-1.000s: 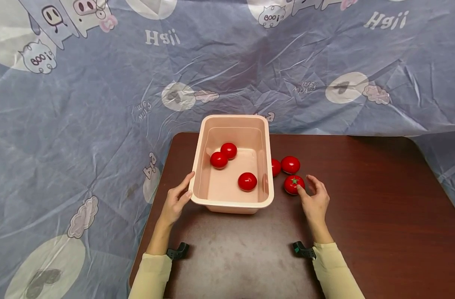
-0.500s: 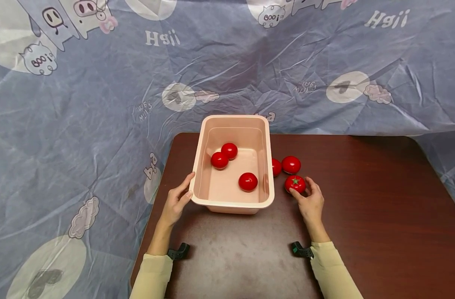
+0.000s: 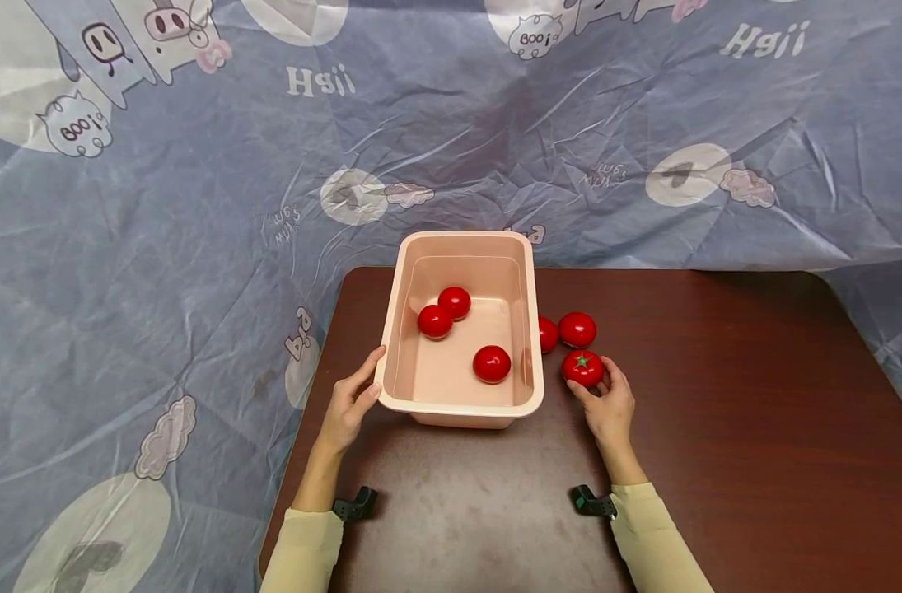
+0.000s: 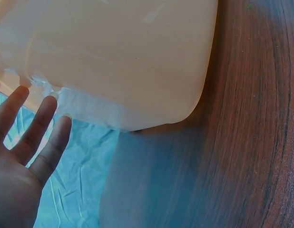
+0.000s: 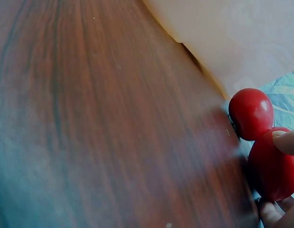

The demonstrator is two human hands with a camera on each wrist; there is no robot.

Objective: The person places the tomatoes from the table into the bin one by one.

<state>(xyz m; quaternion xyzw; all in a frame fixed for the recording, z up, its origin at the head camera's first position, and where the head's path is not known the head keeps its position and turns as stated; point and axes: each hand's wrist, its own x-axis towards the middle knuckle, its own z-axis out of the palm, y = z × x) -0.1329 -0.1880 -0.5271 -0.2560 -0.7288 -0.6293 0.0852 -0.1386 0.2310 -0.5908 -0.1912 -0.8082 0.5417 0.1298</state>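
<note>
A tomato [image 3: 582, 368] with a green star-shaped stem sits to the right of a pale pink bin [image 3: 461, 408]. My right hand [image 3: 609, 412] pinches that tomato between thumb and fingers. In the right wrist view, the thumb [image 5: 287, 142] lies on the gripped tomato [image 5: 273, 166], beside another tomato [image 5: 251, 114]. Three red tomatoes lie inside the bin, one of them a tomato [image 3: 491, 364] near its front right. At the bin's left front corner, my left hand [image 3: 343, 413] touches the outer rim. Its fingers [image 4: 40, 123] are extended and spread against the wall in the left wrist view.
Behind the gripped tomato lie a red tomato [image 3: 577, 329] and another tomato [image 3: 547, 334] partly hidden by the bin's right wall. The dark brown wooden table [image 3: 732, 412] extends to the right. A blue printed cloth [image 3: 221, 247] hangs behind and along the left.
My right hand has moved left onto the stemmed tomato and closed its fingers and thumb round it. The left hand and the bin stay in place.
</note>
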